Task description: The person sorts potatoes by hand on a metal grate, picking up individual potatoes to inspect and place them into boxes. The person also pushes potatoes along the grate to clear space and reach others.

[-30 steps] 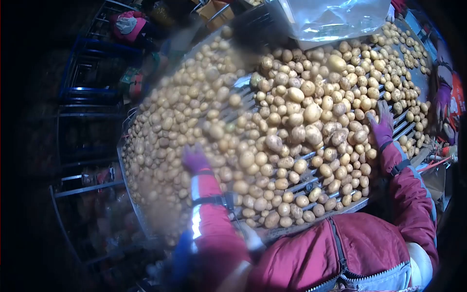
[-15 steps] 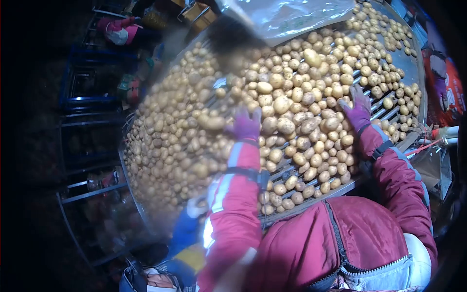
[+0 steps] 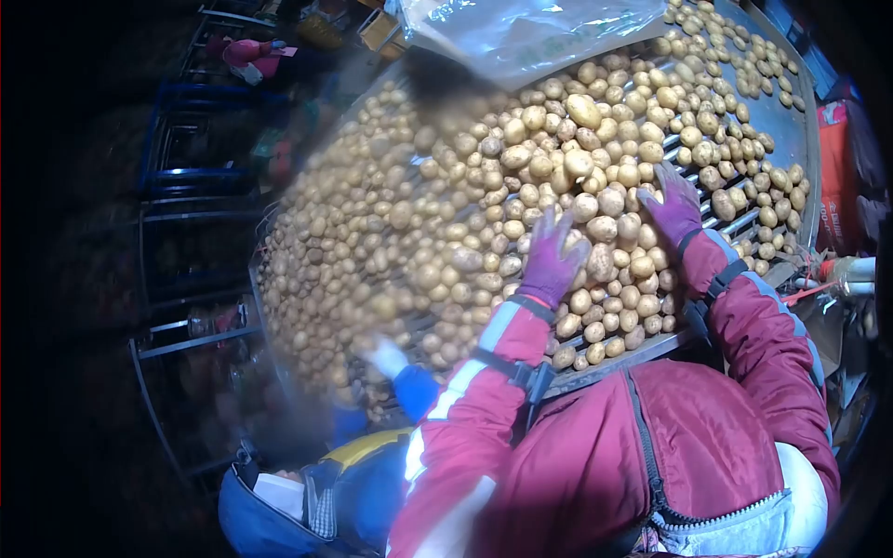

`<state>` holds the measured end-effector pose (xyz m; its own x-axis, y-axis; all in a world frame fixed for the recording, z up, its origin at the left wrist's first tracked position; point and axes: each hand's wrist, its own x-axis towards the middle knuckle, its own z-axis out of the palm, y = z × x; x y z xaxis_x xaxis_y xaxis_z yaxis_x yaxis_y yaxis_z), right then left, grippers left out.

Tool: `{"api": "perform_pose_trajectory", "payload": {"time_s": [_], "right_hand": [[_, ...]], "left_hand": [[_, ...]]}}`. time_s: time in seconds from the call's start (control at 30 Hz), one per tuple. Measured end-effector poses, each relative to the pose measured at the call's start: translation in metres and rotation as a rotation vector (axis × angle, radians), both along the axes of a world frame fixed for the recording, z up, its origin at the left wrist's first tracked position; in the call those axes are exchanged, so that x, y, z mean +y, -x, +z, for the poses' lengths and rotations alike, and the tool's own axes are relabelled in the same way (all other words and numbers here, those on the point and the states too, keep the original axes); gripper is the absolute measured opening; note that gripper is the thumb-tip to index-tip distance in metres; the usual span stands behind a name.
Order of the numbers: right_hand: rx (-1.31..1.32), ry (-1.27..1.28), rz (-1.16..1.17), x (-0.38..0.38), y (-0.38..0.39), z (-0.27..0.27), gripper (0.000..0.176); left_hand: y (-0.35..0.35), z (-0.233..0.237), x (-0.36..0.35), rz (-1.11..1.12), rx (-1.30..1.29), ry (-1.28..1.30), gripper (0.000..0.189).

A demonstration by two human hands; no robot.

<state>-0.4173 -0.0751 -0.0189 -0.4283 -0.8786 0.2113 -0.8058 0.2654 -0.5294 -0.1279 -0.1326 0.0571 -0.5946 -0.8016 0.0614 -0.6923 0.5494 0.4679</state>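
Note:
Many potatoes (image 3: 601, 228) lie over a table of metal rollers (image 3: 741, 223). My left hand (image 3: 553, 258), in a purple glove, rests on the potatoes near the middle with its fingers spread. To the right, my right hand (image 3: 673, 206), also in a purple glove, lies with fingers apart at the edge of the pile, beside bare rollers. Several potatoes sit between my two hands. Neither hand is closed round a potato.
A co-worker in blue stands at the lower left, a pale-gloved hand (image 3: 384, 357) at the potatoes. Clear plastic sheeting (image 3: 530, 37) hangs over the far edge. Another person (image 3: 253, 58) is at the upper left. A red sack (image 3: 837, 177) stands at the right, above pipes (image 3: 851, 270).
My left hand has moved right, closer to my right hand, which has shifted slightly. The co-worker's hand has come further into view over the potatoes.

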Motion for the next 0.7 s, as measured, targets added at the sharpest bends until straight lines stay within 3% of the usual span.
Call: {"api": "perform_pose_trajectory", "payload": {"time_s": [0.03, 0.1, 0.13, 0.17, 0.2, 0.23, 0.27, 0.33, 0.47, 0.53, 0.7], "right_hand": [[-0.017, -0.006, 0.015, 0.0, 0.004, 0.0, 0.066], [-0.052, -0.063, 0.034, 0.0, 0.01, 0.0, 0.068], [-0.029, -0.072, 0.029, 0.0, 0.01, -0.003, 0.068], [-0.005, -0.082, 0.021, 0.0, 0.009, -0.005, 0.068], [0.002, -0.105, 0.016, 0.001, 0.008, -0.003, 0.068], [0.003, -0.101, 0.013, 0.003, 0.005, -0.003, 0.067], [0.006, -0.096, 0.006, 0.004, 0.004, -0.004, 0.066], [0.028, -0.091, 0.001, 0.004, 0.004, 0.001, 0.063], [0.039, -0.089, -0.05, 0.003, -0.003, 0.004, 0.06], [0.043, -0.117, -0.063, 0.002, -0.005, 0.009, 0.059], [0.022, -0.157, -0.076, 0.0, -0.011, 0.015, 0.058]], "left_hand": [[-0.018, -0.014, -0.01, -0.051, -0.017, 0.075, 0.057], [-0.055, -0.021, -0.046, 0.114, 0.06, 0.071, 0.058], [-0.063, 0.011, -0.062, 0.347, 0.246, -0.142, 0.056], [-0.073, 0.036, -0.082, 0.432, 0.306, -0.312, 0.055], [-0.085, 0.031, -0.099, 0.552, 0.4, -0.27, 0.053], [-0.106, 0.026, -0.126, 0.57, 0.283, -0.223, 0.057], [-0.137, 0.001, -0.166, 0.526, 0.192, -0.156, 0.054], [-0.149, 0.0, -0.214, 0.365, -0.001, -0.034, 0.05], [-0.119, -0.014, -0.289, 0.376, -0.05, -0.1, 0.044], [-0.101, -0.01, -0.321, 0.346, -0.254, -0.058, 0.047], [-0.083, -0.039, -0.354, 0.291, -0.435, 0.103, 0.049]]}}
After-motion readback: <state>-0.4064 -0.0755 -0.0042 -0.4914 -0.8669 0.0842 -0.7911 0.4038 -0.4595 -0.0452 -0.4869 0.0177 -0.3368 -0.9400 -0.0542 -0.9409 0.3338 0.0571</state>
